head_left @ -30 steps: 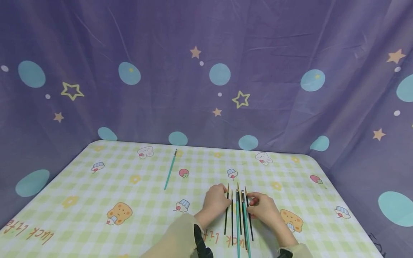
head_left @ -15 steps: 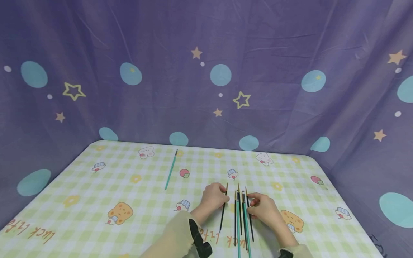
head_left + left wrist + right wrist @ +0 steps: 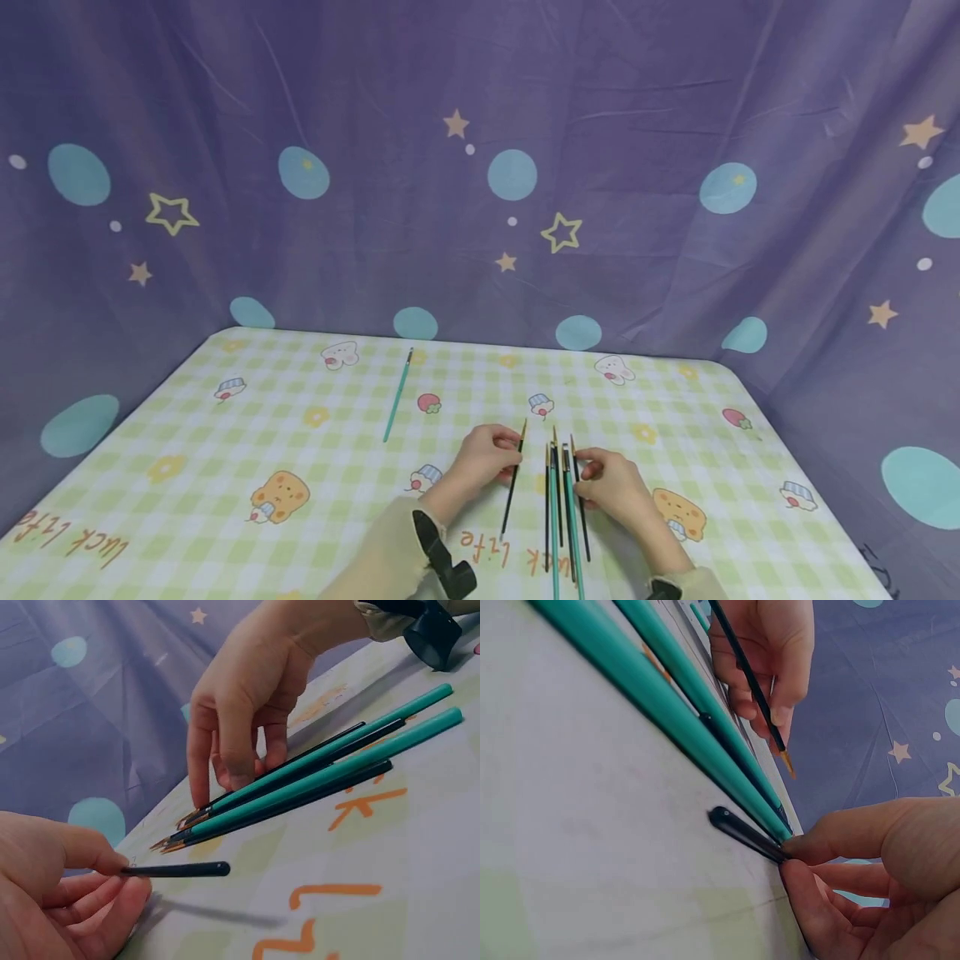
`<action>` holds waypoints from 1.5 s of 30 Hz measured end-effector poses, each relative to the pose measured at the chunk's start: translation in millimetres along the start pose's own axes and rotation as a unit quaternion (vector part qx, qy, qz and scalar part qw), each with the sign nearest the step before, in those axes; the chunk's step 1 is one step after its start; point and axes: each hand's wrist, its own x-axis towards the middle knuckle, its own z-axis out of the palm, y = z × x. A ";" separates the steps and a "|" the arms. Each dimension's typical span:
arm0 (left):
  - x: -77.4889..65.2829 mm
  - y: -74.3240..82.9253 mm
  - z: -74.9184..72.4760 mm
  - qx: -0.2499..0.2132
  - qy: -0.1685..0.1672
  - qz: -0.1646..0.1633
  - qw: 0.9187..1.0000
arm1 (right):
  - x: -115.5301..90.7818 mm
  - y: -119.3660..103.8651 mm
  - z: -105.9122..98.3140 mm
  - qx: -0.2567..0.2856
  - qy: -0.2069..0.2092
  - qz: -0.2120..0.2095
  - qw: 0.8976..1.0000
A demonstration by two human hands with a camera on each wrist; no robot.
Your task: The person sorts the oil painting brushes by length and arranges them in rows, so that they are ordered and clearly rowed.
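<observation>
My left hand [image 3: 483,457] pinches a thin black paintbrush [image 3: 176,869] between thumb and fingers. Its golden bristle tip points away from me, and a shadow under its handle shows in the left wrist view. To its right lies a loose row of black and teal paintbrushes [image 3: 555,525], bristles toward the back. My right hand [image 3: 618,487] is at the right side of this row, near the bristle ends. In the right wrist view, its thumb and finger pinch the outermost black paintbrush [image 3: 739,829], right beside a teal one [image 3: 705,761].
A single teal paintbrush [image 3: 397,396] lies apart at the back left of the table. The tablecloth [image 3: 360,517] is green-checked with printed cupcakes and bears. Behind the table hangs a purple curtain [image 3: 420,217] with stars and dots.
My left hand has drawn one black paintbrush leftward, away from the row. Another black paintbrush has shifted right, closer to the others. The right hand has stayed in place.
</observation>
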 end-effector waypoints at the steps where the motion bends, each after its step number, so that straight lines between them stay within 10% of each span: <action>1: -0.1 -1.2 -1.6 -0.005 -0.005 0.000 1.000 | 0.0 0.0 -0.1 0.000 0.000 0.000 1.000; 45: -50.6 -11.9 -86.0 0.072 0.047 0.010 0.996 | -0.2 -1.7 0.2 -0.004 -0.001 0.004 1.000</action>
